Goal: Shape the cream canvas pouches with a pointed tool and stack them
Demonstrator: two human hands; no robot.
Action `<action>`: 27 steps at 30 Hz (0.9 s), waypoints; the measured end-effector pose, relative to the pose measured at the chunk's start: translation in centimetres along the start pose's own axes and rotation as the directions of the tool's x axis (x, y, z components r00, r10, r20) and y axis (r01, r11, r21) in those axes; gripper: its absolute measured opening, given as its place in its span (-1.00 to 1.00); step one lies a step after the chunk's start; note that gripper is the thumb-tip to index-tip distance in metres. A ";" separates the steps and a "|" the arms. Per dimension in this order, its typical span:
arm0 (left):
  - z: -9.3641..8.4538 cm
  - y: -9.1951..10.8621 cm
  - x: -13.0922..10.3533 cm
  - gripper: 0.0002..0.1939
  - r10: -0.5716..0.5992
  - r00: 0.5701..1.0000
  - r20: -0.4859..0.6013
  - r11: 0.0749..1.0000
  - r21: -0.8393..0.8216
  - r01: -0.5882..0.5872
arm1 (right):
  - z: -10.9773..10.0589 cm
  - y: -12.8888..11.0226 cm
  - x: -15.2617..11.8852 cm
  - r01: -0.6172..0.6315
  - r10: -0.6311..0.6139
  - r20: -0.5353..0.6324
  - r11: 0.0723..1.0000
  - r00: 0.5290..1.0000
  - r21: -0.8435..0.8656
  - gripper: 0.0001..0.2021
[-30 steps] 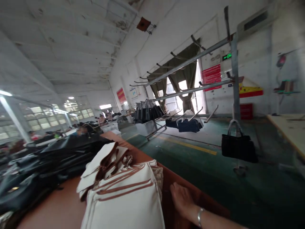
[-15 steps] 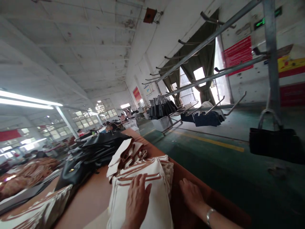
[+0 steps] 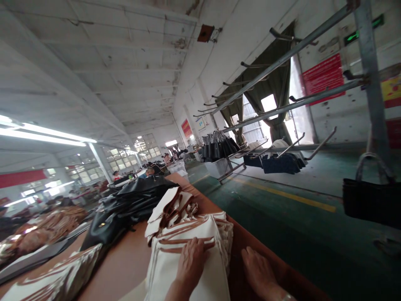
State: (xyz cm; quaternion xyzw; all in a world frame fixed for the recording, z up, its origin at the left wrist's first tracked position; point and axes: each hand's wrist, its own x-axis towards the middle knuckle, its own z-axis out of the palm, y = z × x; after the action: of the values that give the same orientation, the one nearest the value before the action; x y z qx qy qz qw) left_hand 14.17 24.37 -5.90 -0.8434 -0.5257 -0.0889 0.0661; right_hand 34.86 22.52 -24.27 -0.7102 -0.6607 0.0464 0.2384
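Note:
A stack of cream-white bag pieces with brown trim [image 3: 206, 271] lies in front of me on the brown table. My left hand [image 3: 191, 259] is on top of it, fingers bent over the brown-trimmed edge of the uppermost piece and closed on it; the thumb is mostly hidden. To the right of the stack, my right hand [image 3: 258, 269] rests low by the table's side, its fingers curled together with nothing visible in them. Smaller folded cream and brown pieces [image 3: 164, 209] lie just beyond the stack.
Black leather-like bags [image 3: 134, 196] are heaped at the table's far left. Another cream pile [image 3: 59, 271] lies near left. A metal rack with hooks [image 3: 266, 117] stands on the right, a black handbag [image 3: 369, 200] hanging from it. People sit at distant worktables.
My left hand has gone from lying flat on the top piece to bending its fingers over the trimmed edge. My right hand stays beside the stack. The view has shifted slightly.

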 end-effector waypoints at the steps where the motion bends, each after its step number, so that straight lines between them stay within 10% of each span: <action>1: -0.3 0.0 -0.3 -0.77 0.011 1.000 0.014 1.000 -0.017 -0.010 | 0.0 0.0 0.0 -0.001 0.001 -0.003 1.000 1.000 0.012 -0.50; 6: -2.3 -0.3 -3.9 -0.57 0.051 0.998 0.041 0.991 -0.129 -0.046 | -0.4 0.0 -0.2 -0.020 0.022 -0.020 0.998 1.000 0.064 -0.54; 14: -3.8 0.0 -10.2 -0.78 -0.009 0.999 0.031 0.986 -0.168 0.015 | -5.3 -0.3 0.1 -0.005 0.041 -0.128 0.962 0.991 0.273 -0.64; 21: -2.8 0.1 -10.7 -0.85 -0.014 0.998 0.059 0.991 -0.136 0.022 | -14.3 -10.7 -0.7 0.366 -0.252 -0.270 0.718 0.929 0.592 -0.71; 27: -2.1 0.3 -11.9 -0.80 -0.017 0.998 0.061 0.994 -0.108 0.024 | -16.1 -18.1 1.5 0.545 -0.590 0.004 0.749 0.807 0.378 -0.75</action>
State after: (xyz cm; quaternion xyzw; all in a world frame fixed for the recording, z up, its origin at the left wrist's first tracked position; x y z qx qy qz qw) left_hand 9.15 13.40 -6.42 -0.8427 -0.5304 -0.0925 0.0032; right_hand 24.59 19.69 -2.45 -0.4153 -0.8387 0.1351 0.3252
